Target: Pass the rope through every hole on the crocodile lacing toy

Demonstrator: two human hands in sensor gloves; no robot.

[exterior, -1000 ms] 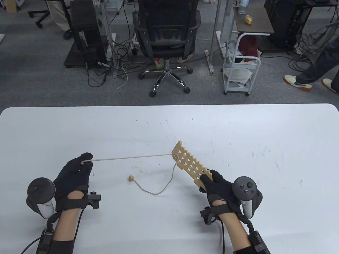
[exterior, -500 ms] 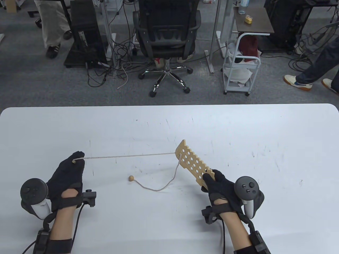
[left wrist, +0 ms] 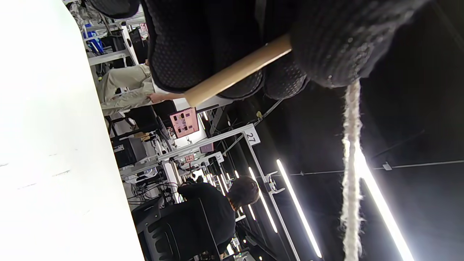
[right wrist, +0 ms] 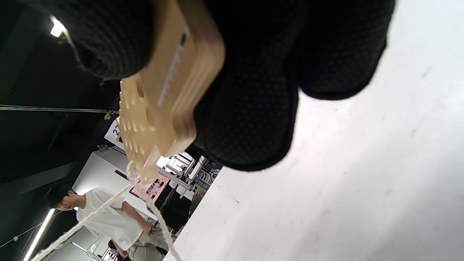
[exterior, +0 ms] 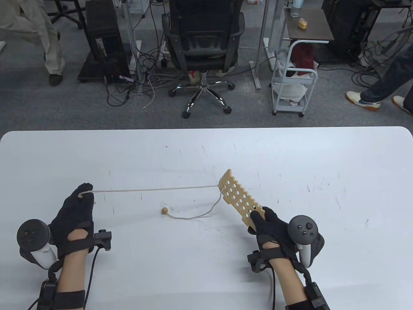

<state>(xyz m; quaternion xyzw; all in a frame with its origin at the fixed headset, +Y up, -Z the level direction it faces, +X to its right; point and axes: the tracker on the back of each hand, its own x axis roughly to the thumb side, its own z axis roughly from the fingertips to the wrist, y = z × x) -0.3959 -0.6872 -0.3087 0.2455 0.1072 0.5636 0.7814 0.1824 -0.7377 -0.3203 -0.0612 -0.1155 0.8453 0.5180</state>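
Note:
My right hand (exterior: 269, 222) grips the near end of the wooden crocodile lacing board (exterior: 239, 197), which is held tilted above the white table (exterior: 290, 161) and has several holes. A beige rope (exterior: 155, 189) runs taut from a hole at the board's far end leftward to my left hand (exterior: 79, 206), which pinches the rope's wooden needle tip (left wrist: 235, 70). Below the board the rope's other part (exterior: 200, 214) droops onto the table and ends in a small wooden bead (exterior: 165, 211). In the right wrist view the board (right wrist: 163, 90) sits between my gloved fingers, with rope (right wrist: 108, 203) leaving its far end.
Beyond the table's far edge stand an office chair (exterior: 203, 42), a white trolley (exterior: 293, 80) and tangled cables on the floor. People's legs show at the far left (exterior: 48, 48) and far right (exterior: 384, 84).
My left hand has moved left and pulled more rope through the hole. The slack loop on the table has shortened and the bead has slid a little right. The board has shifted slightly right.

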